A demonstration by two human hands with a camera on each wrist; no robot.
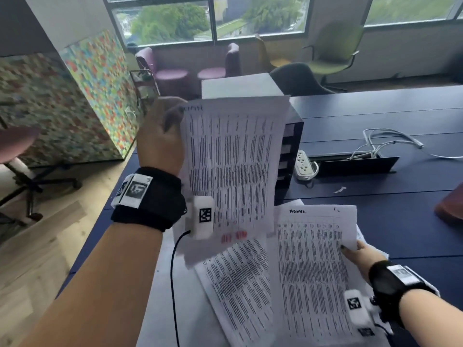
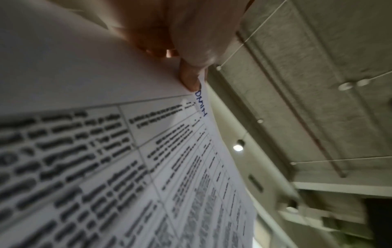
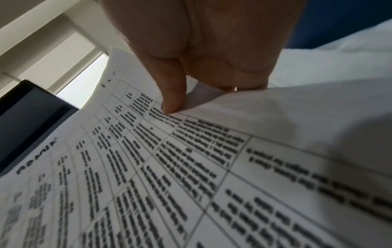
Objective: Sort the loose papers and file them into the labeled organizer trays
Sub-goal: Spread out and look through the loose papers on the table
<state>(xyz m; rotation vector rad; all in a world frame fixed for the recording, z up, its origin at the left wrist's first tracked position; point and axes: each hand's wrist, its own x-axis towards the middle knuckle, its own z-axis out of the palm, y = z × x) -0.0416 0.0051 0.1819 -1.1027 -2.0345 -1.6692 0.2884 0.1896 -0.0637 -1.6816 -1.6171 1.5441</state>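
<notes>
We had the left hand pinching a white printed table sheet by its top left corner, held upright in front of the dark multi-tier organizer w/ labeled trays at the far side of the desk. The left wrist view showed a blue handwritten word, prob. "ADMIN", right by the thumb. The right hand gripped, thumb on top, the right edge of a second white table sheet marked "ADMIN", low and near, over the loose pile of printed white papers. Our judgement: both sheets belonged in the same tray, so best to check the tray label first, then level the raised sheet and feed its far edge in flat; a one-corner pinch lets paper sag and buckle at the slot, so supporting w/ the other hand would help. Tray labels weren't legible. Surface was a dark blue desk; to the right lay a white power strip w/ white cables. Far off: a big window, purple armchairs, a green chair; left, a multicolored mosaic partition on wood floor.
</notes>
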